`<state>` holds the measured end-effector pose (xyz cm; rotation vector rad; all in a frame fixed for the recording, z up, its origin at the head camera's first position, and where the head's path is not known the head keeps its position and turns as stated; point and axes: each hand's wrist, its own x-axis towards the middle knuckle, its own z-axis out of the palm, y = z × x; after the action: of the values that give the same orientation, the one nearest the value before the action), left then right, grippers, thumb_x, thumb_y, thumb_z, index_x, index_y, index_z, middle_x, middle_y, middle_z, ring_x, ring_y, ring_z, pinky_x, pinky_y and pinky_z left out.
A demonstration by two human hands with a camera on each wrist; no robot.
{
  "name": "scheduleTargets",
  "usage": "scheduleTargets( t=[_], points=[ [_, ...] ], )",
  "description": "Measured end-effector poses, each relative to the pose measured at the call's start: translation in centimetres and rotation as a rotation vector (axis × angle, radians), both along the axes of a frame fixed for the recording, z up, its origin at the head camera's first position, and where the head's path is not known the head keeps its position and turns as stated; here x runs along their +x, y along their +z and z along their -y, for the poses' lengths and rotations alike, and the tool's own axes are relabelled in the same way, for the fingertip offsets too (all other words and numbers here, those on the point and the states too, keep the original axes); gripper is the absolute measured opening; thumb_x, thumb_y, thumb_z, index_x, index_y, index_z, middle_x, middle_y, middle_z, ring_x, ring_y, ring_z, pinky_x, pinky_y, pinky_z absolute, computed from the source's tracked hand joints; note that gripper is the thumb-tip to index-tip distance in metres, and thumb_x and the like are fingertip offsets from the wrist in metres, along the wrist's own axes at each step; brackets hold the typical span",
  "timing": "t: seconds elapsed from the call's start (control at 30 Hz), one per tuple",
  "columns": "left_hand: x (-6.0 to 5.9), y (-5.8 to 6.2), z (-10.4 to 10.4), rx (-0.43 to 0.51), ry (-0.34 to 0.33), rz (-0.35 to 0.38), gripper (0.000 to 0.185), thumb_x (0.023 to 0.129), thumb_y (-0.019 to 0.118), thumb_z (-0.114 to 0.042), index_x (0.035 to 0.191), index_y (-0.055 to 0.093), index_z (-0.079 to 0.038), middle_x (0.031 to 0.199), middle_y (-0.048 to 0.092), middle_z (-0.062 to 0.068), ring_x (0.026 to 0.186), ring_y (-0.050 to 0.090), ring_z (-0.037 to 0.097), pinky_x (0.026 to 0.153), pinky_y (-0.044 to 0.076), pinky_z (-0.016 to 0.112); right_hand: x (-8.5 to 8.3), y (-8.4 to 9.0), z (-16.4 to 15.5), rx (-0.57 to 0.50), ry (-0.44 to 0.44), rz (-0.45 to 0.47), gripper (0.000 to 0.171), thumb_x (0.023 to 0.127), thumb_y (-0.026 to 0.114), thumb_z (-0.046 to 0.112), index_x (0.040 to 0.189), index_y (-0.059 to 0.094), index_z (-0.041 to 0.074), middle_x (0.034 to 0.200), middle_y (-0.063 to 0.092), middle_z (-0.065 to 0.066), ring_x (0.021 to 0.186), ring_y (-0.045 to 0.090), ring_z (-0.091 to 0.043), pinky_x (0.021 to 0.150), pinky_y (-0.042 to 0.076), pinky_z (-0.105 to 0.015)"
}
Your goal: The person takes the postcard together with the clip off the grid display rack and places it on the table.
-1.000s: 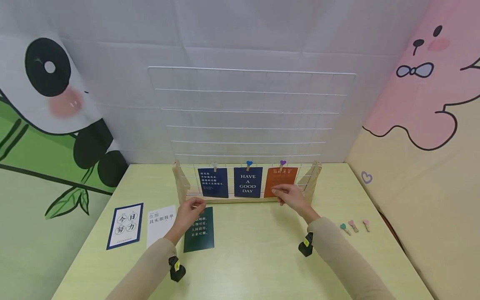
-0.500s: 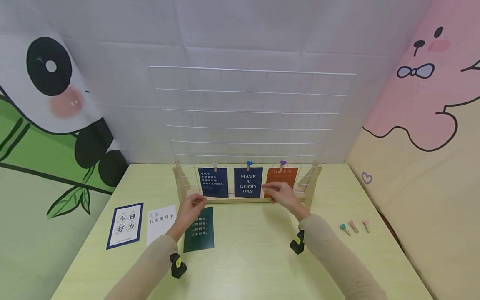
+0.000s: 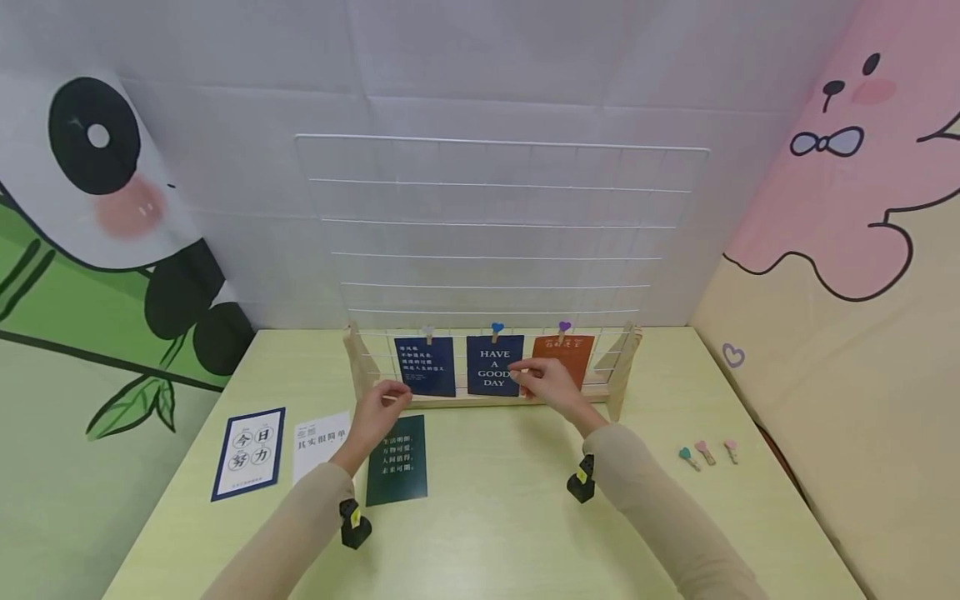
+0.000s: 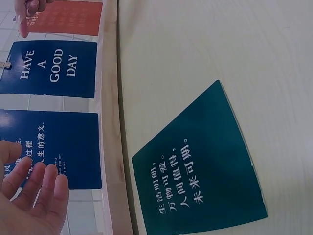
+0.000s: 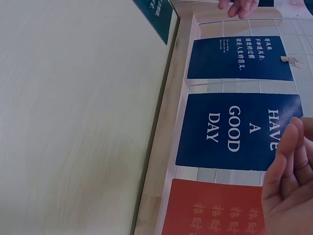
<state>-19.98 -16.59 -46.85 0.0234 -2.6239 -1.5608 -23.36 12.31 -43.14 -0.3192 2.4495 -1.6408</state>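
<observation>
Three cards hang on a wire grid point(image 3: 487, 226) in a wooden stand point(image 3: 622, 379): a navy card with several lines of text point(image 3: 424, 375), a navy HAVE A GOOD DAY card point(image 3: 480, 375) and an orange card point(image 3: 576, 353). Heart-topped clothespins, one blue point(image 3: 497, 328) and one purple point(image 3: 564, 327), clip the latter two; a pale one point(image 3: 428, 335) clips the first. My right hand point(image 3: 553, 387) is in front of the middle card's right edge, fingers loosely bent, holding nothing. Near the left card's lower corner, my left hand point(image 4: 36, 200) has relaxed fingers, with nothing in them.
A dark green card point(image 3: 397, 467), a white card point(image 3: 318, 442) and a blue-bordered card point(image 3: 249, 454) lie on the table's left side. Three small clothespins, one green point(image 3: 689, 458) and two pink point(image 3: 705, 452), lie at the right. A curtain point(image 3: 480, 67) stands behind the grid.
My right hand has moved left, from the orange card to the edge of the middle card. My left hand has risen slightly beside the left card. The hanging cards stay in place.
</observation>
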Motion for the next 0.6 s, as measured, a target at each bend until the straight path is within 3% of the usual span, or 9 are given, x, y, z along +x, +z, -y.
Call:
scheduleTargets(
  t=[0.17,0.3,0.43,0.6],
  points=[
    [-0.3,0.1,0.1,0.005,0.002,0.003,0.018,0.087,0.056,-0.013,0.099,0.057,-0.001,0.098,0.057,0.012,0.087,0.053,0.026,0.071,0.048,0.037,-0.2,0.2,0.5,0.002,0.010,0.007,0.026,0.086,0.058,0.013,0.107,0.061,-0.001,0.073,0.059,-0.020,0.064,0.055,-0.033,0.054,0.048,-0.026],
    [-0.5,0.2,0.1,0.001,0.003,0.016,0.021,0.087,0.055,-0.013,0.103,0.057,0.001,0.100,0.056,0.013,0.089,0.053,0.026,0.073,0.047,0.038,-0.3,0.5,0.9,0.007,0.028,0.001,0.027,0.087,0.057,0.013,0.108,0.060,-0.002,0.080,0.059,-0.023,0.062,0.055,-0.025,0.055,0.048,-0.025],
    [-0.6,0.3,0.2,0.002,0.006,0.025,0.022,0.088,0.055,-0.014,0.104,0.056,0.001,0.101,0.056,0.013,0.090,0.053,0.027,0.075,0.047,0.039,-0.5,0.7,1.4,0.012,0.041,0.003,0.028,0.087,0.056,0.015,0.110,0.059,-0.001,0.083,0.059,-0.025,0.060,0.055,-0.019,0.055,0.048,-0.028],
    [-0.9,0.3,0.4,-0.001,0.000,0.008,0.021,0.087,0.055,-0.013,0.103,0.056,0.001,0.102,0.056,0.014,0.091,0.053,0.028,0.077,0.046,0.040,-0.8,0.9,2.0,0.010,0.054,0.005,0.028,0.087,0.057,0.016,0.110,0.059,0.000,0.081,0.059,-0.020,0.064,0.056,-0.022,0.062,0.050,-0.034]
  ],
)
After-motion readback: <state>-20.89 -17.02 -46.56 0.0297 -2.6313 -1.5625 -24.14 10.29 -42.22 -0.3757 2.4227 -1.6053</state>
